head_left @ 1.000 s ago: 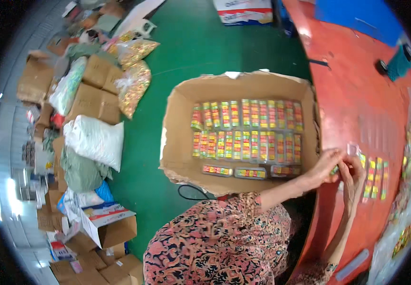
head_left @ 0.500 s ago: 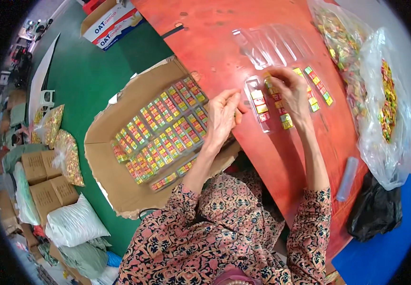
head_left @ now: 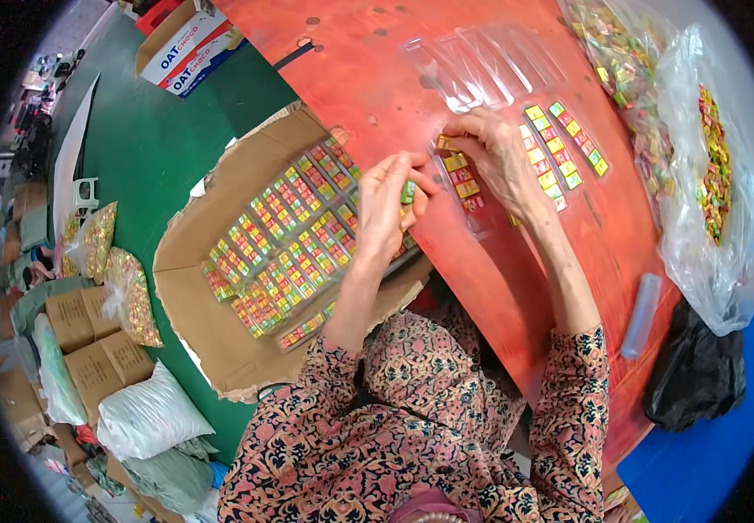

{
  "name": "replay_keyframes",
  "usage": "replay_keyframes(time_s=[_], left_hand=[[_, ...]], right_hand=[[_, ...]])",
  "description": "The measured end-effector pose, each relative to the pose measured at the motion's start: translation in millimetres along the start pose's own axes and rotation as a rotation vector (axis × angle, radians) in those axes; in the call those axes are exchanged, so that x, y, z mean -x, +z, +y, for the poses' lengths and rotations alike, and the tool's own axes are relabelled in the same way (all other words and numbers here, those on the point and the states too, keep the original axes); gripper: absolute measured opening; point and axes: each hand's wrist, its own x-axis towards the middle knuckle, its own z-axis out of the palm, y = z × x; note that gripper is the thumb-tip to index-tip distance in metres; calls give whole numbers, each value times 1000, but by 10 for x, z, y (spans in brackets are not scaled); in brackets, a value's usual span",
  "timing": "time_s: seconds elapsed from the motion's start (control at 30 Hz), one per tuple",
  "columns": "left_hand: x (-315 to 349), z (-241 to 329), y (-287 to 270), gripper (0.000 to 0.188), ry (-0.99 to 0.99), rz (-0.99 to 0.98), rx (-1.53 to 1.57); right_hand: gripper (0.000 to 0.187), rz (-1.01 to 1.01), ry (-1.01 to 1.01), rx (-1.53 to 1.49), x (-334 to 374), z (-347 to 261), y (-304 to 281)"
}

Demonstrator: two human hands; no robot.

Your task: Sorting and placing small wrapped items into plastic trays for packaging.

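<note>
My left hand is closed, with a small green wrapped candy between thumb and fingers, just left of the nearest strip. My right hand pinches a yellow wrapped candy at the far end of a narrow clear plastic tray. Several red and yellow candies lie in a row in that tray. The right hand and wrist mostly hide another row. Farther right are more filled strips, among them one of yellow and red candies and one at the end.
Empty clear trays lie beyond the strips on the red table. An open cardboard box at left holds rows of filled strips. Plastic bags of candies, a clear roll and a black bag are at right.
My right hand has moved left from the second strip to the far end of the leftmost tray, which now shows more candies. A green candy now shows in my left hand. The view has shifted slightly.
</note>
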Motion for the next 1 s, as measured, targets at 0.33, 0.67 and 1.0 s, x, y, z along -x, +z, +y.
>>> replay_keyframes(time_s=[0.33,0.67,1.0], left_hand=[[-93,112,-127,34,-340,-63,1149],[-88,32,191,40,-76,-122,1009],[119,-55,309,21,-131,-17,1109]], right_hand=[[23,96,467,-1053,179,-86,-157],[12,128,129,-157,434,-453,240],[25,120,35,-20,351,-726,166]])
